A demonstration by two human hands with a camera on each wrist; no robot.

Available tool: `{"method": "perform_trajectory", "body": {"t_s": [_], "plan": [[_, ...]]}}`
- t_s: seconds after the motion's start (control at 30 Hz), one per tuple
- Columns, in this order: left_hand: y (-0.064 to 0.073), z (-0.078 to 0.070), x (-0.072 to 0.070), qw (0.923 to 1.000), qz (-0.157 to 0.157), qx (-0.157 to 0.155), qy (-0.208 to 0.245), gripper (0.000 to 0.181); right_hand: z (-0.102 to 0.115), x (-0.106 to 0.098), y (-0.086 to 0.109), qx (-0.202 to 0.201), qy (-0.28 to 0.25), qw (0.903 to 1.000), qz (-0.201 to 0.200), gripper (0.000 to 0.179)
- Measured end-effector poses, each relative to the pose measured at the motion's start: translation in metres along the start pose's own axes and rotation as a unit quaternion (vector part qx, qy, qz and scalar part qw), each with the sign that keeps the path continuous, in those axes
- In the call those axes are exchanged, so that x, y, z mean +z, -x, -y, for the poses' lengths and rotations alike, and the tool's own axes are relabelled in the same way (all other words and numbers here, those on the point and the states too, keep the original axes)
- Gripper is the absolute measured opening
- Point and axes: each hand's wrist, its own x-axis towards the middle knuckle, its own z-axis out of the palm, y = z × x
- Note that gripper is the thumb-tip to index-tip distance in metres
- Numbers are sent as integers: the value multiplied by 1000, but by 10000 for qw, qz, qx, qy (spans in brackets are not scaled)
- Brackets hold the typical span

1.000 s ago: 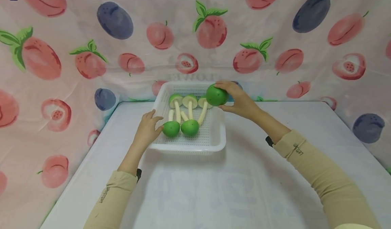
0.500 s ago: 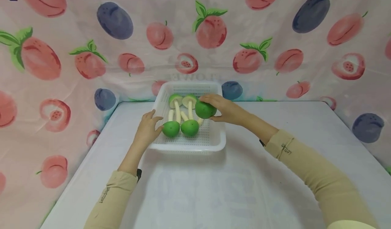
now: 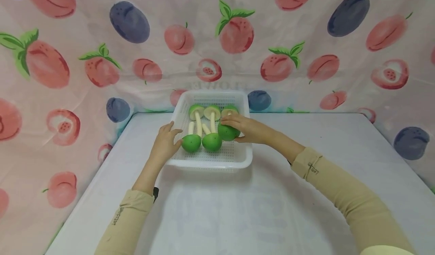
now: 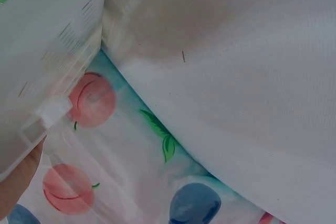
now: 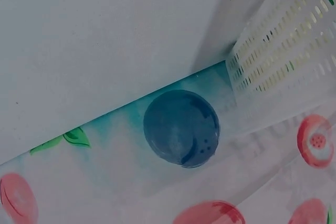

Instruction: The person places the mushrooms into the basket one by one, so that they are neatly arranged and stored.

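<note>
A white plastic basket (image 3: 234,158) with slotted walls stands on the table. In it lie several mushrooms with green caps and pale stems. In the back row, caps such as this mushroom (image 3: 196,112) face away; in the front row, another mushroom (image 3: 212,142) has its cap toward me. My right hand (image 3: 249,129) pinches a mushroom (image 3: 227,132) by its green cap at the front row's right end; its stem is hidden. My left hand (image 3: 164,143) holds the basket's left rim, thumb tip near the leftmost front cap. Both wrist views mostly show the basket's outside.
The white-covered table (image 3: 289,202) extends in front of the basket and to both sides. Close behind the basket hangs a fruit-printed cloth (image 3: 234,70), which also runs down the left side.
My right hand has brought its mushroom left and down into the basket, beside the front caps. The back-row right mushroom's cap shows again. My left hand has stayed at the rim.
</note>
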Motion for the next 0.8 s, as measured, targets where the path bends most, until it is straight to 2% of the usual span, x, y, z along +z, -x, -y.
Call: {"method": "perform_trajectory", "body": {"t_s": [0.2,0.37,0.63,0.8], "plan": [[-1,0,0,10000,-38,32,-31,36,2,0,-5,906,-366,9924,751,59],[-2,-1,0,10000,1,3,-17,36,6,1,-14,1092,-360,9824,1472,58],[-2,-1,1,10000,22,13,-11,36,12,7,-18,1350,-590,9713,1866,52],[-2,-1,1,10000,4,18,-63,36,15,11,-20,1547,-491,9658,2022,53]]}}
